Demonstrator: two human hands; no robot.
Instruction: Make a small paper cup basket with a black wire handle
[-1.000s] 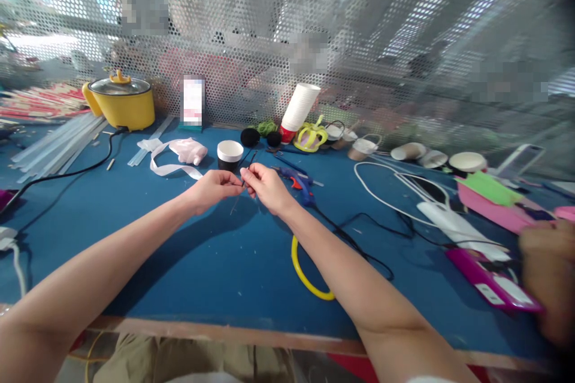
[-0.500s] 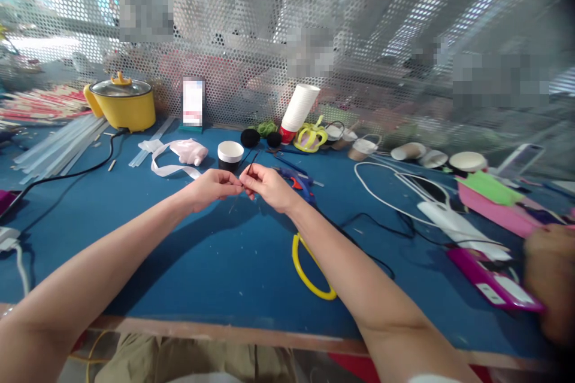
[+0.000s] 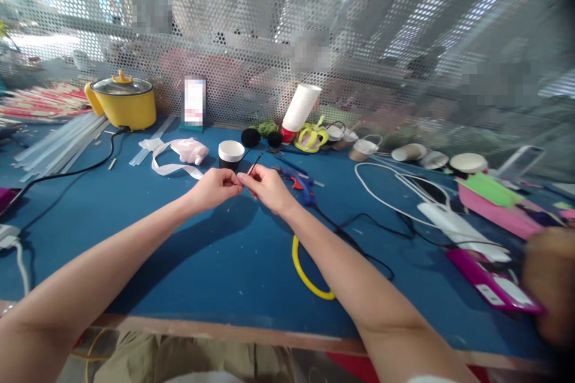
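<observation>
Where the left hand (image 3: pixel 216 187) and the right hand (image 3: pixel 268 184) meet above the blue counter (image 3: pixel 215 290), a thin stem (image 3: pixel 256 163) shows at the fingertips. It is nearly black, slender as a wire and looks more or less straight over the short length in view; its surface is too small to make out, and its lower part is lost among the fingers. The right hand's grip is closed on it, thumb against forefinger, so that the visible part rises from the top of that pinch, held up off the counter. The left hand's thumb and fingers are drawn together, their tips touching or nearly touching the right thumb; whether they also pinch the stem, I cannot tell. The long axis slants: the free end points up and away from the person, leaning toward the right. Just beyond the hands, to the left of the stem, stands a black cup with a white upper band (image 3: pixel 230 155). On the other side, a blue glue gun (image 3: pixel 307 191) with a red trigger lies just past the right hand, and a yellow ring (image 3: pixel 305 282) lies partly under the right forearm.
</observation>
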